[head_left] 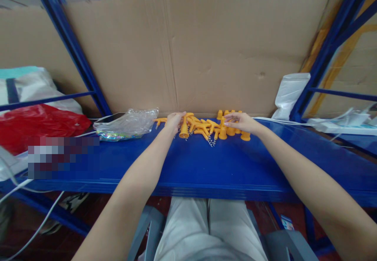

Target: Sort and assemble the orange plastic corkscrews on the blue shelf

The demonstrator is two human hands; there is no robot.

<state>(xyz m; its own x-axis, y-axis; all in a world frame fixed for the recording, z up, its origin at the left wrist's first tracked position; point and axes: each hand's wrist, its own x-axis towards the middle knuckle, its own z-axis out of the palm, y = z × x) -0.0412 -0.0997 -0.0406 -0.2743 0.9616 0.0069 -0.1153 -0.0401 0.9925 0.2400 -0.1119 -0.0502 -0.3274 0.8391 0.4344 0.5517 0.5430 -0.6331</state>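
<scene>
My left hand point(174, 121) is closed at the near side of a pile of yellow corkscrews point(203, 126). Its fingertips grip a yellow corkscrew with a cone-shaped sleeve point(184, 130), the sleeve's wide end facing down and towards me. The pile has T-shaped plastic handles and bare metal spirals pointing at me. At the right of the pile, my right hand point(240, 122) has its thumb and fingers at the upper part of an upright yellow cone-shaped sleeve point(223, 132). Several more such sleeves point(231, 130) stand beside and behind it, partly hidden by that hand.
A blue metal shelf point(206, 166) carries everything, backed by a tall cardboard sheet point(218, 52). Left are a clear plastic bag point(132, 121) and a red bag point(44, 125). A white packet point(291, 94) leans by the right post, near white cables point(282, 121).
</scene>
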